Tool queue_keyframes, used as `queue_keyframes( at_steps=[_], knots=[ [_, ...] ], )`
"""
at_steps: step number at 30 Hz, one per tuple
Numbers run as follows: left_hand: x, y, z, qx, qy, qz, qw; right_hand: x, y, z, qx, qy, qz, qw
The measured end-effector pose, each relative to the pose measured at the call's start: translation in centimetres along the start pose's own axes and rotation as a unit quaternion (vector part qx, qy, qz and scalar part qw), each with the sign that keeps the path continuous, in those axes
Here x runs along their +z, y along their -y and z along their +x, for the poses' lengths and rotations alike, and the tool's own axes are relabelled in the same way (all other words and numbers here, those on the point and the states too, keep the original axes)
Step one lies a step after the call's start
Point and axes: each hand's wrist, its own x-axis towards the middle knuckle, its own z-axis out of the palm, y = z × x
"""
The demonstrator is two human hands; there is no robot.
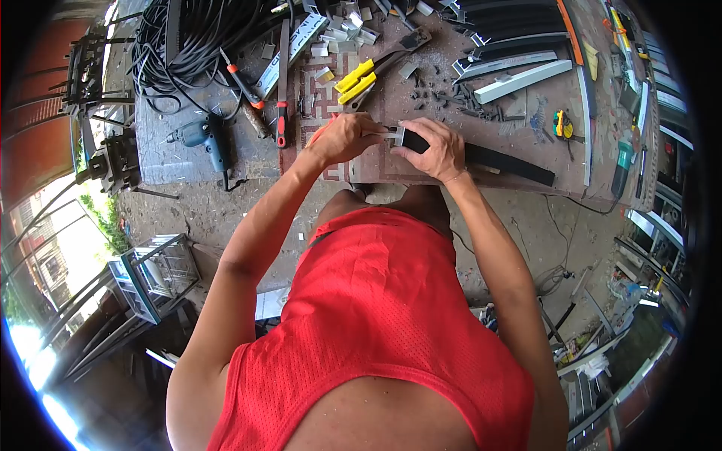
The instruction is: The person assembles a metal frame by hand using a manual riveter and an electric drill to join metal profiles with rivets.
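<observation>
Near the table's front edge, my right hand (435, 149) is wrapped round the left end of a long dark bar (508, 163), which extends to the right. My left hand (346, 138) is closed on a thin tool (380, 134) whose tip meets the bar's end; an orange-red part shows beside the wrist. The tool's exact kind is hard to make out. Just behind my hands lie yellow-handled snips (356, 81) and several small dark offcuts (436, 98).
A blue-green drill (204, 140), a red-handled file (282, 124) and a coil of black cable (169, 60) lie at left. At right are a white profile (523, 81), a yellow tape measure (562, 125) and a green tool (623, 161). Below left stands a metal frame (154, 274).
</observation>
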Motion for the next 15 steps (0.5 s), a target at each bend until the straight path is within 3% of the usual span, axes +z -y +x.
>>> queue_keyframes(
  at_steps=[2, 5, 9, 15],
  knots=[
    [-0.6, 0.6, 0.6, -0.028, 0.034, -0.05, 0.998, 0.1, 0.0, -0.1, -0.002, -0.001, -0.012, 1.0],
    [-0.7, 0.1, 1.2, 0.067, 0.019, 0.031, 0.997, 0.5, -0.5, -0.3, -0.007, 0.002, -0.005, 1.0],
    [1.0, -0.5, 0.2, 0.095, -0.05, 0.067, 0.992, 0.6, -0.5, -0.3, -0.01, -0.005, -0.003, 1.0],
    [-0.2, -0.9, 0.3, 0.053, -0.052, -0.004, 0.997, 0.4, -0.3, -0.1, -0.002, 0.001, -0.01, 1.0]
  ],
)
